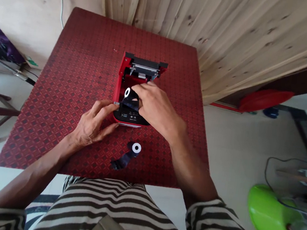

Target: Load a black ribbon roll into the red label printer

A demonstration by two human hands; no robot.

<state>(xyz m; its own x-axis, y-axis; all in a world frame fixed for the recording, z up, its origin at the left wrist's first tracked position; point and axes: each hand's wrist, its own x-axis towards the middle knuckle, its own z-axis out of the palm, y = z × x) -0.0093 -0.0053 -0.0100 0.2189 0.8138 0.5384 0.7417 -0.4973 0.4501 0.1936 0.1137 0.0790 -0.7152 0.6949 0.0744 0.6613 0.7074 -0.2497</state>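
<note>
Fingers (141, 88) of the right hand (156, 110) are curled down into the open bay of a red printer (120, 85), closed on a black ribbon roll (127, 92). The roll's white core end faces left of those fingertips, so its axis runs side to side across the bay, with dark film draped just under the knuckles. The left hand (93, 124) has its fingers (106, 106) loosely spread and holds nothing, the tips resting against the printer's near left corner. The printer stands on the red patterned tabletop (75, 64) with its long axis running away from the person. Its button panel is at the end nearest both wrists, and the raised lid (145, 63) is beyond the right fingertips. A second roll (136, 148) sits on the tabletop between the two forearms, on the near side of both hands and touching neither. Its white core faces up, and its loose black tail (122, 160) trails toward the person and to the left. That makes two rolls and one printer.
</note>
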